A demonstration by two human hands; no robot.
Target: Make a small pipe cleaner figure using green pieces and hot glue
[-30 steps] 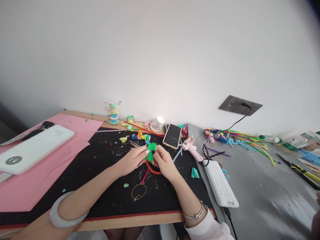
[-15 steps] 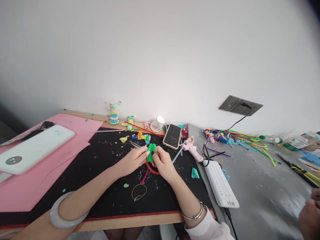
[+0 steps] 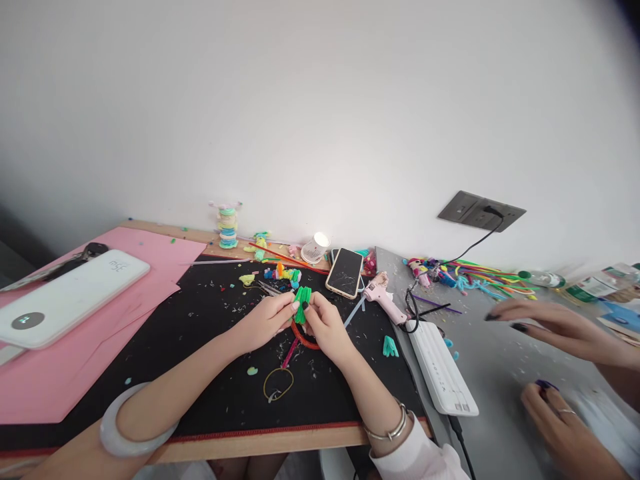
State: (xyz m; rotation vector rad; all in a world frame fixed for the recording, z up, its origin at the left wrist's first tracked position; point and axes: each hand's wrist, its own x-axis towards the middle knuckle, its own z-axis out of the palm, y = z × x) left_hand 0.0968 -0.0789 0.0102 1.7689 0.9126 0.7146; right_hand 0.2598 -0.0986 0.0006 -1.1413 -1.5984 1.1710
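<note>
Between my two hands is a folded green pipe cleaner (image 3: 303, 303), bent into tight zigzag loops. My left hand (image 3: 270, 321) pinches it from the left, and my right hand (image 3: 325, 325) grips its right side. Under my right hand an orange-red ring (image 3: 306, 341) shows in part, with a magenta strip (image 3: 289, 353) beside it. Nearer the mat's front lies a thin rubber band (image 3: 278, 385). Scissors (image 3: 269, 288) lie just behind my left hand, their handles hidden. A small teal folded piece (image 3: 390, 346) rests to the right.
A pink glue gun (image 3: 385, 303), a phone (image 3: 345, 272) and a white power bank (image 3: 443, 370) stand right of my hands. Pink paper (image 3: 150, 293) under a large white device (image 3: 75, 293) covers the left side. At right, another person's hands (image 3: 565, 333) reach over the grey table.
The other person's hands have come further into view at right, one stretched toward the pipe cleaners at the back. My own hands and the green piece look nearly still.
</note>
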